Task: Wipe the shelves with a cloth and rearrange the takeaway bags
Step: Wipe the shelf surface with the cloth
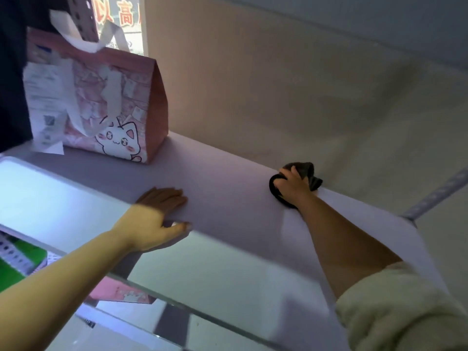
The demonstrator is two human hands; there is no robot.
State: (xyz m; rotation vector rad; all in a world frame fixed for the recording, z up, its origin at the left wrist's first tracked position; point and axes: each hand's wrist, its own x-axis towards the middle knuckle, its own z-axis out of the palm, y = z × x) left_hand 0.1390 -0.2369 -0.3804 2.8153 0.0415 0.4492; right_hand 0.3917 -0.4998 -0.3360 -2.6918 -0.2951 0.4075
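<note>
A pink takeaway bag (121,110) with a white cartoon cat, white handles and a paper receipt stands upright at the left back of the pale shelf (228,198). My right hand (291,184) grips a bunched dark cloth (307,173) and presses it on the shelf near the back wall, right of the middle. My left hand (157,219) lies on the shelf's front edge, fingers flat on top and thumb along the rim, well to the right of and in front of the bag.
A beige wall (304,84) backs the shelf. A perforated metal upright (435,196) rises at the right end. Below the front edge sits a lower shelf (228,287) with another pink bag (121,295) partly showing. Green packaging (15,269) is at the lower left.
</note>
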